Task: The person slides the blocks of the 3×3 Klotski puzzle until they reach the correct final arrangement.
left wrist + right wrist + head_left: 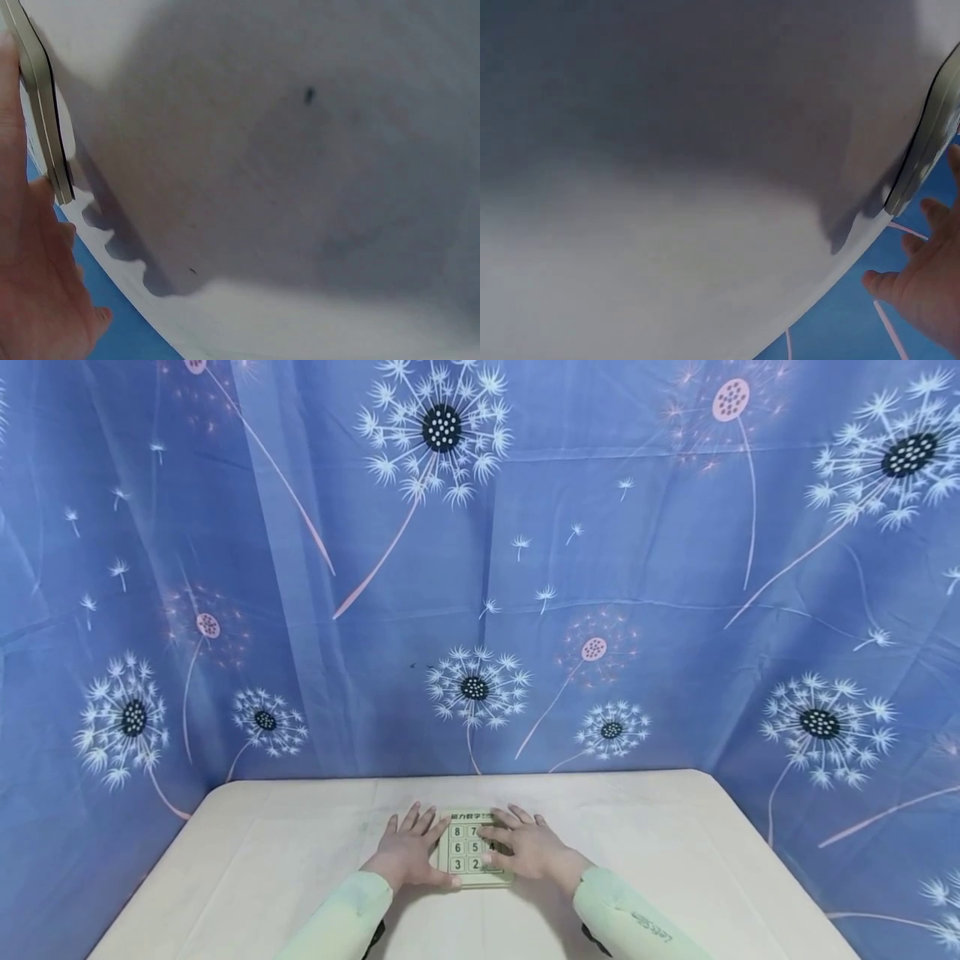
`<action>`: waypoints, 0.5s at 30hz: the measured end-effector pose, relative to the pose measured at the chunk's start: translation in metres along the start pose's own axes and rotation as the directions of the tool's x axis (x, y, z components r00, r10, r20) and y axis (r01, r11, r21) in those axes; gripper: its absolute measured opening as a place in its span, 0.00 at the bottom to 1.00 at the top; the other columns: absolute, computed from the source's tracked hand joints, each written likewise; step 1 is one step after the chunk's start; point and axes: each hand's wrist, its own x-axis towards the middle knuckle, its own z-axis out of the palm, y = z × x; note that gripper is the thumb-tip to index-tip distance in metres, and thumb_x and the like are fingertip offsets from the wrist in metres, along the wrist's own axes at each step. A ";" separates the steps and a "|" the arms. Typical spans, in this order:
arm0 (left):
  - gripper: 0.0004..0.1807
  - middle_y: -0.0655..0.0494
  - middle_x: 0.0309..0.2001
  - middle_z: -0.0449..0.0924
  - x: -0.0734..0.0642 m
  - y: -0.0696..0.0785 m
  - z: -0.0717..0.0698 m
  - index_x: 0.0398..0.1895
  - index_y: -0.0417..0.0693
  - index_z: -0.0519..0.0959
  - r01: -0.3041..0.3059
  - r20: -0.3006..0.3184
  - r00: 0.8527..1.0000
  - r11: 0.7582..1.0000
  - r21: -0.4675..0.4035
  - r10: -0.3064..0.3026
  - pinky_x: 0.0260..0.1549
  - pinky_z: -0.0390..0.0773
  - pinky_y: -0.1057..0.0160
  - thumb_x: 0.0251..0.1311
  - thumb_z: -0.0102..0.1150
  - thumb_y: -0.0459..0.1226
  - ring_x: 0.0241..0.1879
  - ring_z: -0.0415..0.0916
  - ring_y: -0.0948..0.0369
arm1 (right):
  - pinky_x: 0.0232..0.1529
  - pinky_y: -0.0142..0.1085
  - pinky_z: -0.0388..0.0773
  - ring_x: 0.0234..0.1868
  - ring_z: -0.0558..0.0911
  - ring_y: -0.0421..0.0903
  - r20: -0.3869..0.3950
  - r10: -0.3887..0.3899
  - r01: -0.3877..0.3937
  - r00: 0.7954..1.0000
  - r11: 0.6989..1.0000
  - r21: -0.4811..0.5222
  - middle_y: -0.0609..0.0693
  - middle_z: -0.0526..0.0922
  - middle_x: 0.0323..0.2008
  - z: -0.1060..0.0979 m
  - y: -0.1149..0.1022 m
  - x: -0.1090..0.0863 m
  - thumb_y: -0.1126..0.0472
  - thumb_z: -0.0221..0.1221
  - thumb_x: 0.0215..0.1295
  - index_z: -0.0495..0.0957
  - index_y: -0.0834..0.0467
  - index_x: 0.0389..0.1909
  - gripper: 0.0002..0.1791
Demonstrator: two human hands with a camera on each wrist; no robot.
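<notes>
"At six o'clock in the head view, what's there?"
"A number board, lying on the pale table."
"And the grip?"
"Left hand at its nine o'clock, right hand at three; both spread wide, fingers straight, touching the board rather than clasping it."

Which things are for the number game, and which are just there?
For the game:
number-tile puzzle
left hand, at its left edge
right hand, fingers over its right side

Just there:
whitish table, underneath
blue dandelion-print fabric, behind
pale green sleeves
</notes>
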 end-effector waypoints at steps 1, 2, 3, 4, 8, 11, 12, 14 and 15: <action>0.59 0.48 0.82 0.54 0.000 0.000 0.000 0.80 0.56 0.61 0.002 0.001 1.000 1.000 -0.001 -0.002 0.81 0.48 0.36 0.46 0.69 0.71 0.83 0.45 0.44 | 0.74 0.72 0.59 0.80 0.59 0.65 -0.001 0.000 0.000 1.000 1.000 0.006 0.54 0.64 0.79 0.000 0.000 -0.001 0.33 0.53 0.72 0.72 0.43 0.72 0.33; 0.59 0.48 0.82 0.54 0.000 0.000 0.000 0.80 0.56 0.61 0.003 0.001 1.000 1.000 0.000 -0.003 0.81 0.49 0.36 0.46 0.68 0.71 0.83 0.45 0.44 | 0.74 0.72 0.59 0.80 0.59 0.65 -0.002 0.000 0.000 1.000 1.000 0.010 0.54 0.63 0.79 -0.001 0.000 -0.003 0.33 0.52 0.72 0.72 0.43 0.72 0.33; 0.59 0.48 0.82 0.55 0.000 0.000 0.000 0.79 0.56 0.62 0.003 0.000 1.000 1.000 0.003 -0.003 0.81 0.49 0.36 0.46 0.69 0.71 0.83 0.45 0.44 | 0.74 0.72 0.59 0.80 0.60 0.65 -0.007 -0.001 0.002 1.000 1.000 0.011 0.55 0.64 0.79 -0.001 0.000 -0.004 0.33 0.52 0.72 0.71 0.43 0.72 0.33; 0.59 0.48 0.82 0.55 -0.001 0.000 -0.001 0.79 0.56 0.62 0.004 0.000 1.000 1.000 0.005 -0.004 0.81 0.49 0.36 0.46 0.68 0.71 0.83 0.45 0.44 | 0.74 0.72 0.59 0.80 0.60 0.65 -0.010 -0.001 0.001 1.000 1.000 0.013 0.55 0.64 0.79 -0.002 0.000 -0.005 0.34 0.52 0.73 0.71 0.44 0.72 0.33; 0.59 0.48 0.82 0.55 -0.002 0.001 -0.002 0.80 0.56 0.61 0.006 -0.004 1.000 1.000 0.011 -0.006 0.81 0.49 0.36 0.47 0.69 0.71 0.83 0.45 0.44 | 0.74 0.73 0.58 0.80 0.60 0.65 -0.033 -0.012 0.012 0.999 1.000 0.013 0.56 0.64 0.79 -0.006 0.001 -0.010 0.35 0.51 0.74 0.71 0.45 0.73 0.32; 0.59 0.48 0.82 0.55 -0.002 0.001 -0.002 0.80 0.56 0.61 0.005 -0.002 1.000 1.000 0.010 -0.005 0.81 0.49 0.36 0.47 0.68 0.71 0.83 0.45 0.44 | 0.73 0.73 0.58 0.80 0.61 0.65 -0.047 -0.022 0.023 0.999 1.000 0.011 0.56 0.64 0.79 -0.007 0.002 -0.016 0.35 0.51 0.74 0.70 0.45 0.74 0.32; 0.59 0.48 0.82 0.55 -0.001 0.000 -0.002 0.80 0.56 0.61 0.004 -0.002 1.000 1.000 0.009 -0.004 0.80 0.49 0.36 0.46 0.68 0.71 0.83 0.45 0.44 | 0.73 0.74 0.58 0.80 0.61 0.65 -0.050 -0.026 0.026 0.998 1.000 0.006 0.57 0.64 0.79 -0.007 0.003 -0.018 0.36 0.51 0.74 0.70 0.46 0.74 0.33; 0.59 0.47 0.82 0.55 -0.001 0.000 -0.001 0.80 0.56 0.61 0.001 -0.003 1.000 1.000 0.012 -0.001 0.80 0.50 0.36 0.46 0.68 0.71 0.83 0.46 0.43 | 0.73 0.74 0.58 0.79 0.61 0.66 -0.059 -0.031 0.031 0.998 1.000 0.004 0.57 0.64 0.78 -0.007 0.003 -0.022 0.36 0.51 0.74 0.70 0.46 0.74 0.32; 0.59 0.48 0.82 0.55 -0.001 0.000 -0.001 0.80 0.56 0.61 0.000 -0.003 1.000 1.000 0.013 0.000 0.80 0.50 0.36 0.46 0.68 0.71 0.83 0.45 0.43 | 0.72 0.75 0.58 0.79 0.62 0.66 -0.062 -0.034 0.034 0.997 0.999 0.003 0.58 0.64 0.78 -0.007 0.004 -0.023 0.37 0.51 0.74 0.70 0.46 0.74 0.32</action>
